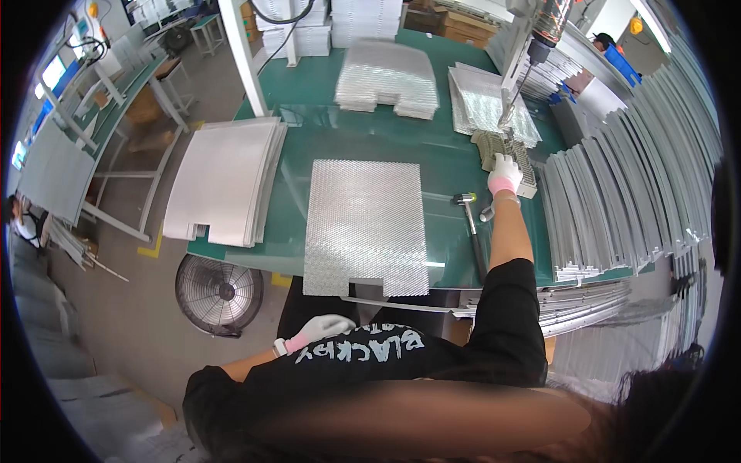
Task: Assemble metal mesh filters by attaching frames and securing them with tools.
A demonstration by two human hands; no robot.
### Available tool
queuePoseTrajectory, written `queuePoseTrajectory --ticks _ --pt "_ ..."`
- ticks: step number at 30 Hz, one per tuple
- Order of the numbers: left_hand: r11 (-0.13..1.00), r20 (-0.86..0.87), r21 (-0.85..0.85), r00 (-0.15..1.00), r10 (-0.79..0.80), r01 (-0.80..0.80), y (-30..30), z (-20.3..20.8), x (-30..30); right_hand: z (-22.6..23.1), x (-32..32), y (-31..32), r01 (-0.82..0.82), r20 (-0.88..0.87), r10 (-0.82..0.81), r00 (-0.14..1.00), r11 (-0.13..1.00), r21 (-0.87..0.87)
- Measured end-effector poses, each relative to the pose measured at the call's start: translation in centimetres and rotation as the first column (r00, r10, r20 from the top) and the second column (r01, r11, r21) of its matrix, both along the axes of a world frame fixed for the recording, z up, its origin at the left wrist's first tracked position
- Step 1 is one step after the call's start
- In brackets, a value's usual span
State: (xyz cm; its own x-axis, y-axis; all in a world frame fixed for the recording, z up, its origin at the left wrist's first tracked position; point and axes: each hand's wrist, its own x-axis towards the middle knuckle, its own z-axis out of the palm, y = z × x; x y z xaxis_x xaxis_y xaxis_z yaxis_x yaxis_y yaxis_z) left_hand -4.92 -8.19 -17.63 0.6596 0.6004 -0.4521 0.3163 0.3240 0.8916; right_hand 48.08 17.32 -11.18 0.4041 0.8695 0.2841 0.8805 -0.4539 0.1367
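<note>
On the green tabletop right in front of me lies a silvery mesh panel (367, 224) with a notch in its near edge. My right hand (505, 174), in a white glove with a pink cuff, reaches to a pile of small beige-grey parts (527, 163) at the right. Its fingers are bent down at the pile; what they hold is too small to make out. My left hand (323, 330), gloved alike, hangs before my shirt near the table's front edge, fingers stretched and holding nothing. A mallet (472, 224) with a yellow-and-black head lies between the panel and my right forearm.
White notched panels (224, 181) are stacked on the left, and more mesh panels (387, 77) at the back. A power driver (540, 46) hangs over the right side. Long grey metal strips (617, 193) stand in a row at the right. A floor fan (220, 293) is below left.
</note>
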Motion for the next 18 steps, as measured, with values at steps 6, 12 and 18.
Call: queuePoseTrajectory --ticks 6,12,18 --pt "0.603 0.23 -0.629 0.624 0.747 -0.491 1.4 -2.6 3.0 2.6 1.6 -1.6 -0.055 -0.125 0.031 0.992 0.98 -0.191" --pt "0.642 0.339 -0.538 0.556 0.759 -0.547 1.9 -1.7 4.0 6.2 -17.7 -12.7 -0.621 -0.59 0.749 0.303 0.624 0.474" --pt "0.673 0.294 -0.532 0.634 0.716 -0.513 1.9 -2.1 3.9 -9.3 -28.9 -29.6 -0.431 -0.854 -0.122 -0.505 0.893 0.128"
